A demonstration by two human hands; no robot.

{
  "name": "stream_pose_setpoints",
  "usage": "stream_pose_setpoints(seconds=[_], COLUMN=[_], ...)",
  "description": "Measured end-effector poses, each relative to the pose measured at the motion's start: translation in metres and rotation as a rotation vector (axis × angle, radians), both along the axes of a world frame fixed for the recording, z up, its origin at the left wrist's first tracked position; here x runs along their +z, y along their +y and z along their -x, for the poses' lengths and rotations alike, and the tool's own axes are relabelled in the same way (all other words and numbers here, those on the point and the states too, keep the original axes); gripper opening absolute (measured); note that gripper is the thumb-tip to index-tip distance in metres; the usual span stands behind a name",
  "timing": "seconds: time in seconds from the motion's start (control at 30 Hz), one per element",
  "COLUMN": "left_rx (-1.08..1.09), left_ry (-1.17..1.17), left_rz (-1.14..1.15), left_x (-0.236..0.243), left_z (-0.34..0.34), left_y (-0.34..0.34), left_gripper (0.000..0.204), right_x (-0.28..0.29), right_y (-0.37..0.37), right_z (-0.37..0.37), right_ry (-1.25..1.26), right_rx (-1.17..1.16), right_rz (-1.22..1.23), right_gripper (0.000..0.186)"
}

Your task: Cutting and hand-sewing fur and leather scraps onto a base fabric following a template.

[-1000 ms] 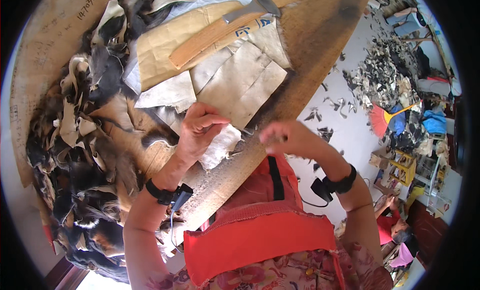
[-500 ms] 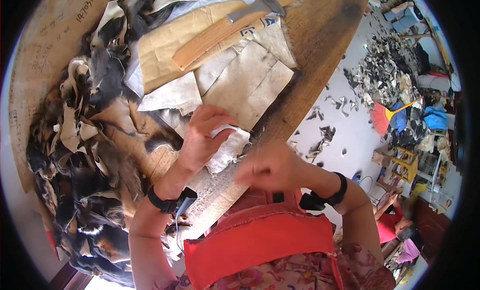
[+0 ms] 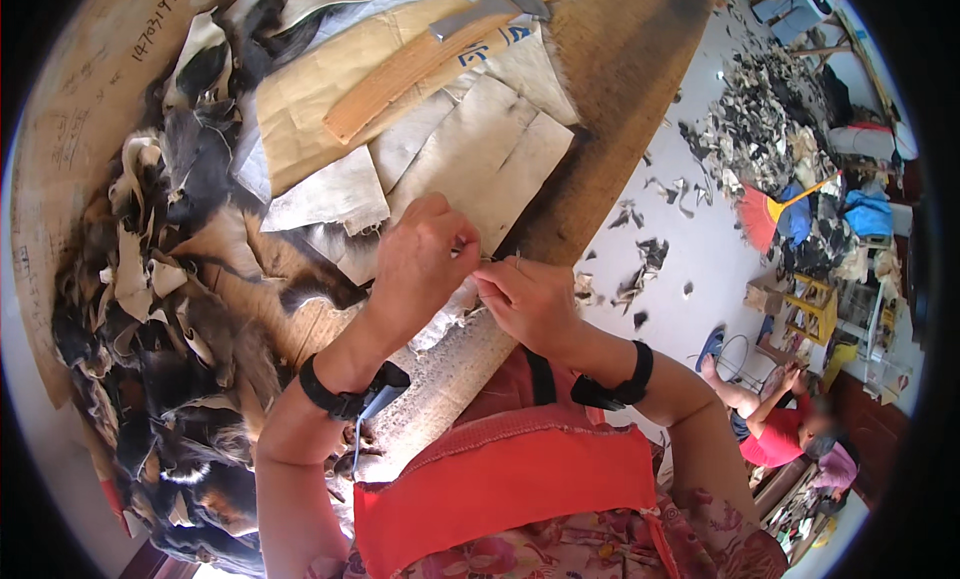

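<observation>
My left hand [image 3: 425, 264] is closed, its thumb and fingers pinched together near the table's front edge. Close against it is my right hand [image 3: 532, 301], also pinched, with a ring on one finger. Their fingertips nearly meet; whatever is between them is too small to make out. Below the hands lies a crumpled white piece of hide [image 3: 443, 324], partly covered by them. Just beyond, several flat pale hide pieces [image 3: 490, 144] overlap, with straight cut edges.
A wooden-handled tool with a grey metal head [image 3: 480, 14] rests on tan paper [image 3: 300, 109]. Fur scraps [image 3: 180, 349] heap along the left of the wooden table [image 3: 610, 69]. Scraps, a red broom [image 3: 757, 217] and a yellow stool [image 3: 812, 314] are on the right floor; another person [image 3: 775, 429] sits there.
My right hand, blurred before, has moved up and left to meet my left hand. The left hand has turned and now covers more of the white hide piece. The whole view has shifted slightly.
</observation>
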State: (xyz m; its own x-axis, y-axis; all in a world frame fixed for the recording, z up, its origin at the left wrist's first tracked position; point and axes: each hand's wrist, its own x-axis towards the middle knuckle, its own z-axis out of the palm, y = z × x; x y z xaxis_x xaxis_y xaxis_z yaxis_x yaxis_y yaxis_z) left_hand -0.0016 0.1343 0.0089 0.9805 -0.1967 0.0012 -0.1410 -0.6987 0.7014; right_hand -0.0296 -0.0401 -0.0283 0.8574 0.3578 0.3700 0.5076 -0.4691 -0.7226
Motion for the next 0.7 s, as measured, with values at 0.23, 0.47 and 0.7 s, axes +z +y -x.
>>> stream_pose_setpoints(seconds=[0.23,0.47,0.7], left_rx=[0.052,0.105,0.168], left_ry=[0.013,-0.019,-0.033], left_rz=[0.173,0.542,0.202], left_x=[-0.008,-0.006,-0.012], left_z=[0.011,0.03,0.022], left_y=[0.008,0.013,0.005], left_gripper=[0.012,0.014,0.013], right_x=[0.04,0.058,0.043], right_y=[-0.012,-0.005,-0.004], right_z=[-0.004,-0.026,-0.001], right_ry=[0.289,0.501,0.447], right_rx=[0.271,0.016,0.169], right_rz=[-0.171,-0.326,-0.176], right_gripper=[0.009,0.004,0.004])
